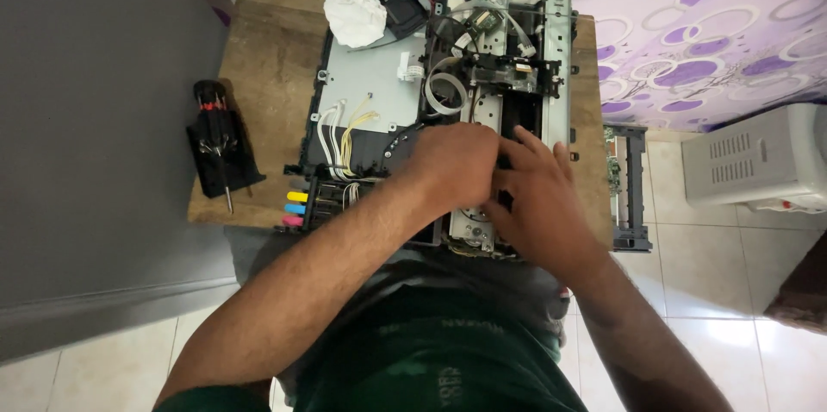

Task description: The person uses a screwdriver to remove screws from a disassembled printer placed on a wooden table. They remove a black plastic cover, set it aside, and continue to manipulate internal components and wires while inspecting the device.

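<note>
From the head view, the opened printer (448,93) lay on the wooden counter (258,41), covers already off. The left hand (452,162) and right hand (534,196) pressed together inside its front; their fingers' grip couldn't be told. A screwdriver (215,140) lay aside.

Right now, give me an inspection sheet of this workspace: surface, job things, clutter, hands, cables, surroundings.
Surface: small wooden table, worn top.
Job things: opened printer, cover off, ink tanks at its front-left corner.
Clutter: crumpled white tissue on the printer; screwdriver on a black holder at the table's left edge.
Hands: left hand and right hand both on the printer's front mechanism; grip hidden.
Cables: white and yellow tubes, flat ribbon cable.
Surroundings: purple patterned wall, tiled floor, white appliance to the right.
</note>
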